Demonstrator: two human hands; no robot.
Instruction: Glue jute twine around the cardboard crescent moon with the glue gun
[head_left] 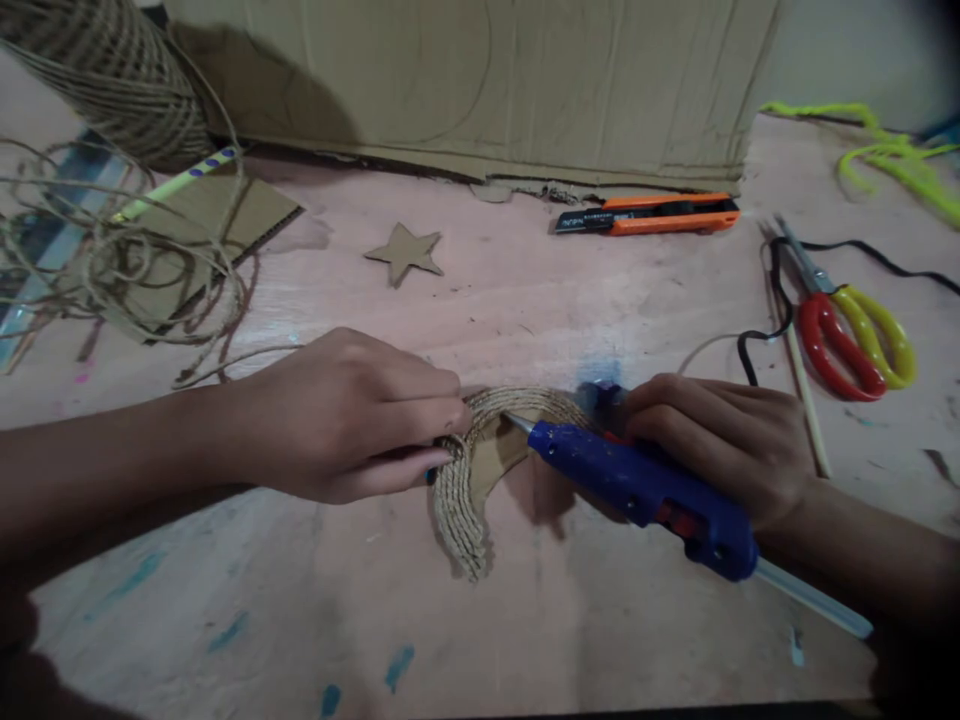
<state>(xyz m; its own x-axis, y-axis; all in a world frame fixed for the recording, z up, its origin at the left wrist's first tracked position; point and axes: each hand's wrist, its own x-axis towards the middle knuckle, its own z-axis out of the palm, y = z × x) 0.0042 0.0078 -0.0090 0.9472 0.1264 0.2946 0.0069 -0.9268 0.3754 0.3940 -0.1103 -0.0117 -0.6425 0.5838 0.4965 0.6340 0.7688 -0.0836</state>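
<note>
A curved cardboard piece (495, 462) lies on the table, its outer part covered by rows of twine (459, 510). My left hand (375, 420) pinches the twine at the left side of the curve, thumb and fingers together. My right hand (720, 440) is wrapped round a blue glue gun (637, 480), its handle mostly hidden behind the body. The metal nozzle points left and rests at or just above the cardboard beside the innermost twine. A clear glue stick (814, 597) sticks out of the gun's back end.
A twine spool (112, 80) and loose twine (112, 250) lie at left, over a cardboard scrap (262, 205). Farther back are a cardboard star (405, 255), an orange cutter (667, 214) and a large cardboard sheet (562, 90). Scissors (844, 345), black cord (784, 285) and yellow-green yarn (892, 165) are at right.
</note>
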